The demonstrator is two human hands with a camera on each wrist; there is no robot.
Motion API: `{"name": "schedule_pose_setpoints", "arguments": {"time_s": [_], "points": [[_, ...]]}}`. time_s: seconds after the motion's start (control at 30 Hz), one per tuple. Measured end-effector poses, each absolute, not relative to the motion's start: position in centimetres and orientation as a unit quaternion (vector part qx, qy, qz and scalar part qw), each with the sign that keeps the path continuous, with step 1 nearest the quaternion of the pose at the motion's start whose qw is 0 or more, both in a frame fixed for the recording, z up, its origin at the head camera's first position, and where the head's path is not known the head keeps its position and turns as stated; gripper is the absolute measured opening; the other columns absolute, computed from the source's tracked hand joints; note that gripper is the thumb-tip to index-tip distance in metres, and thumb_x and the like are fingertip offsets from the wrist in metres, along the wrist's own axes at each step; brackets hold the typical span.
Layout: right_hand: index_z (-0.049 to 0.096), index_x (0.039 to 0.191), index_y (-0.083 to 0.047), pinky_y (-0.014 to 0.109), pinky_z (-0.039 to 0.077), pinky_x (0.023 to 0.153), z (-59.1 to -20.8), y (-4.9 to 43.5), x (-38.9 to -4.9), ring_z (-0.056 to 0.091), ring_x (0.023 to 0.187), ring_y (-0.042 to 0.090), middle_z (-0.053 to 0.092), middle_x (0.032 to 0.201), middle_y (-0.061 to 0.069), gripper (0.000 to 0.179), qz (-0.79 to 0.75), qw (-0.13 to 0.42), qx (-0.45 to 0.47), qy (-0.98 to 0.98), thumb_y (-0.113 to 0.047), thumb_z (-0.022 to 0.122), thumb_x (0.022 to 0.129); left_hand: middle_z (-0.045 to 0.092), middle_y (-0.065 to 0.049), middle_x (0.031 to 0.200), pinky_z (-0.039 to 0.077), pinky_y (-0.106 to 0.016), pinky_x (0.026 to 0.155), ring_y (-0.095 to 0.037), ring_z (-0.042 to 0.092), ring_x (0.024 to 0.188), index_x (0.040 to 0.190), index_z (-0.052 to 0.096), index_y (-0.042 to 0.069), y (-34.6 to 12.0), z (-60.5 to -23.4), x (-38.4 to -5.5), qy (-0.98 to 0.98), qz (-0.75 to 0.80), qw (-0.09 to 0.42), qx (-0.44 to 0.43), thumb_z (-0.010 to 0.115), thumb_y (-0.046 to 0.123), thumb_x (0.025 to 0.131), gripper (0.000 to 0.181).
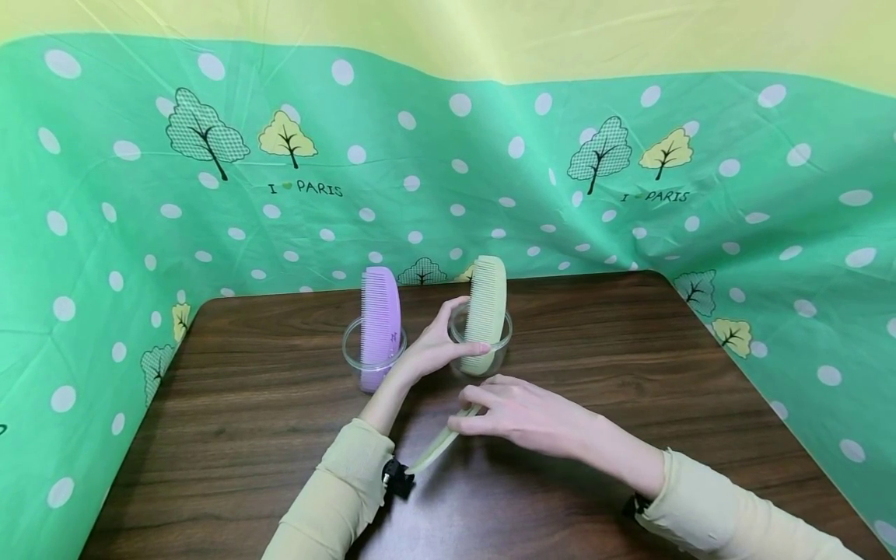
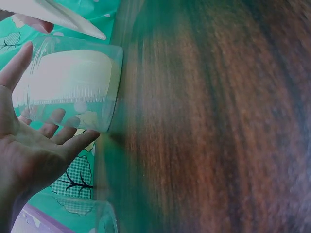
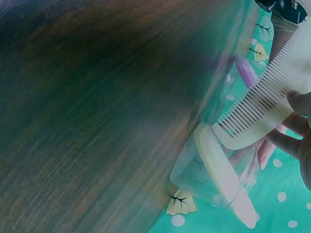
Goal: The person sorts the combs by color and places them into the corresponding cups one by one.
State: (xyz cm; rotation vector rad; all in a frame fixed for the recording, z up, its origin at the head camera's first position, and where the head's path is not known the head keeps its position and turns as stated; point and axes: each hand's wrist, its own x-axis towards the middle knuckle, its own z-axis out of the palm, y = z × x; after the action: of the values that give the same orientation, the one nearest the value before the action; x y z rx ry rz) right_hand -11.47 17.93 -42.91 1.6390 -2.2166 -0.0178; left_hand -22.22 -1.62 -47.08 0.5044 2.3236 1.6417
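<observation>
Fingers of my left hand point(image 1: 435, 348) curl around a clear round jar point(image 1: 509, 336) that stands on the table. A pale yellow-green comb point(image 1: 492, 292) leans upright in that jar, its upper half sticking out above the rim. My right hand point(image 1: 525, 412) pinches a second pale yellow-green comb point(image 1: 435, 449) between thumb and fingers, in front of the jar. The held comb slants down toward the left wrist in the head view. In the right wrist view, its toothed end point(image 3: 252, 111) overlaps the side of the jar point(image 3: 184, 170).
Left of the hands, a purple comb point(image 1: 381, 319) stands in another clear jar point(image 1: 345, 354). Both jars are on a dark wood-grain table point(image 1: 266, 435). A green dotted cloth point(image 1: 420, 155) with tree prints rises behind and along the sides of the table.
</observation>
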Motion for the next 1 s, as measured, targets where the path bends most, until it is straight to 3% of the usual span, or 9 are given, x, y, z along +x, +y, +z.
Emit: {"name": "schedule_pose_setpoints", "arguments": {"time_s": [0.23,0.37,0.53,0.8,1.0], "points": [[0.057,0.128,-0.033,0.032,0.056,0.067,-42.6,18.3,-11.3,0.062,0.092,0.012,0.057,0.115,-0.004,0.041,0.010,0.170,0.556,-0.813,-0.008,0.059,0.094,0.046,0.000,0.159,0.036,-0.049,0.119,-0.026,0.045,0.147,0.156,0.030,0.035,-1.6,-47.3,-22.4,0.797,0.565,0.124,0.175,0.088,0.039,0.080,0.096],[0.058,0.128,-0.031,0.028,0.053,0.063,-42.4,18.5,-11.6,0.061,0.094,0.010,0.056,0.112,-0.004,0.049,0.038,0.161,0.552,-0.817,0.000,0.062,0.091,0.046,0.000,0.158,0.036,-0.049,0.119,-0.025,0.044,0.147,0.156,0.030,0.035,-1.6,-47.4,-22.4,0.800,0.560,0.122,0.174,0.088,0.040,0.080,0.096],[0.061,0.130,-0.027,0.023,0.053,0.070,-42.0,18.7,-12.0,0.059,0.093,0.007,0.055,0.110,-0.006,0.050,0.091,0.141,0.543,-0.823,0.005,0.062,0.092,0.044,0.000,0.160,0.036,-0.049,0.120,-0.024,0.043,0.147,0.157,0.030,0.033,-1.6,-47.4,-22.4,0.799,0.562,0.122,0.176,0.088,0.040,0.080,0.097],[0.058,0.133,-0.023,0.017,0.050,0.079,-41.2,19.1,-12.4,0.056,0.089,0.004,0.056,0.116,-0.008,0.035,0.179,0.106,0.532,-0.821,-0.003,0.052,0.105,0.042,0.002,0.162,0.035,-0.049,0.121,-0.023,0.042,0.148,0.156,0.030,0.036,-1.6,-47.4,-22.4,0.795,0.566,0.123,0.180,0.087,0.038,0.081,0.094],[0.057,0.136,-0.020,0.019,0.052,0.085,-40.8,19.5,-12.7,0.060,0.096,0.004,0.058,0.121,-0.006,0.038,0.223,0.088,0.512,-0.825,-0.002,0.057,0.103,0.043,0.002,0.161,0.035,-0.047,0.121,-0.021,0.044,0.147,0.155,0.031,0.036,-1.6,-47.5,-22.4,0.785,0.578,0.123,0.185,0.086,0.033,0.083,0.091]]}}
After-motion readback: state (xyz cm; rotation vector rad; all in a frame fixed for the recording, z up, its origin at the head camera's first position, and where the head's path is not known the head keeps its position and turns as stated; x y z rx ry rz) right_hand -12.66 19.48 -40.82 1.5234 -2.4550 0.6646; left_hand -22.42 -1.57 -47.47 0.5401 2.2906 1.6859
